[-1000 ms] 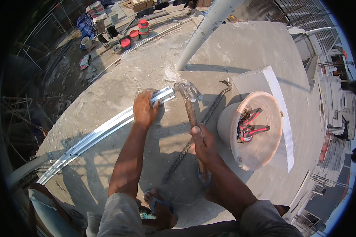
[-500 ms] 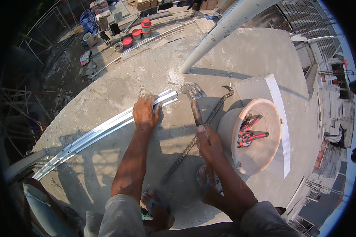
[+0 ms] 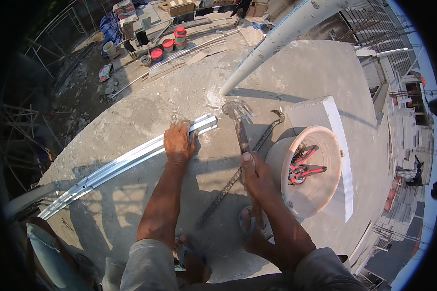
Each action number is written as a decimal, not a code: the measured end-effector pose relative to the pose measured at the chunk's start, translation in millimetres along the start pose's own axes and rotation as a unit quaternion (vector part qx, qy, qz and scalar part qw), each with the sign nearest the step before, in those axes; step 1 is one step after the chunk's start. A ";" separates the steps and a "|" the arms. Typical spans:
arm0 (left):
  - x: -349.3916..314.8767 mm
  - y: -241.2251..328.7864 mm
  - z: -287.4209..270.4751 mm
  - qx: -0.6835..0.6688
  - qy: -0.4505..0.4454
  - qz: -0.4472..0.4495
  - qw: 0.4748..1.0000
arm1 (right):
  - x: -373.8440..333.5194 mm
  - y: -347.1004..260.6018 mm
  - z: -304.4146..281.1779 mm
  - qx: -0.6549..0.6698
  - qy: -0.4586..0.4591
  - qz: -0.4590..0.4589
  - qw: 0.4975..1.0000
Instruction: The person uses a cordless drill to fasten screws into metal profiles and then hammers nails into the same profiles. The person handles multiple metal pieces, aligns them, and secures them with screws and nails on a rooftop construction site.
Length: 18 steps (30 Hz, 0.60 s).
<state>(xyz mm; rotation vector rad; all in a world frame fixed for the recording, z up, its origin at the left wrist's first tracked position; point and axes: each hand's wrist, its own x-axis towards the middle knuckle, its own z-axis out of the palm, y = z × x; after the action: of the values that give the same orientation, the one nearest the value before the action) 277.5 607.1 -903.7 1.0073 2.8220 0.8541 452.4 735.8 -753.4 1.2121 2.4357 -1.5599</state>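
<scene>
My left hand point(image 3: 178, 142) is closed over the shiny metal channels point(image 3: 126, 161), close to their far right end; they lie together on the concrete slab point(image 3: 145, 109). In my right hand point(image 3: 258, 175) is a claw hammer point(image 3: 240, 130), its handle gripped and its worn head pointing away from me, just right of the channels' end. A dark ribbed steel bar with a hooked tip point(image 3: 264, 138) lies on the slab beneath the hammer side. To the right of it stands a pale bucket point(image 3: 311, 213) holding red-and-black pliers point(image 3: 307, 170) and a dark clump I cannot make out.
A white pole point(image 3: 262, 53) rises from the slab ahead. Behind the bucket lies a white block point(image 3: 342, 160). Past the slab's left edge is a lower rubble area with red-lidded buckets point(image 3: 156, 54). My sandalled feet point(image 3: 192, 257) are close below.
The view has shifted slightly. Both hands keep their holds on the channels and the hammer, with no clear movement otherwise.
</scene>
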 end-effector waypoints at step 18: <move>-3.4 -1.7 -0.8 -0.010 0.000 -0.002 1.000 | -21.4 -10.0 -0.2 0.133 0.039 -0.083 0.987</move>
<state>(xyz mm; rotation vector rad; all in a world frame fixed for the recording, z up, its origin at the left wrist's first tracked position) 279.0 603.6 -904.4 0.9983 2.8090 0.8816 461.5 721.1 -737.3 1.1489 2.4962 -1.9736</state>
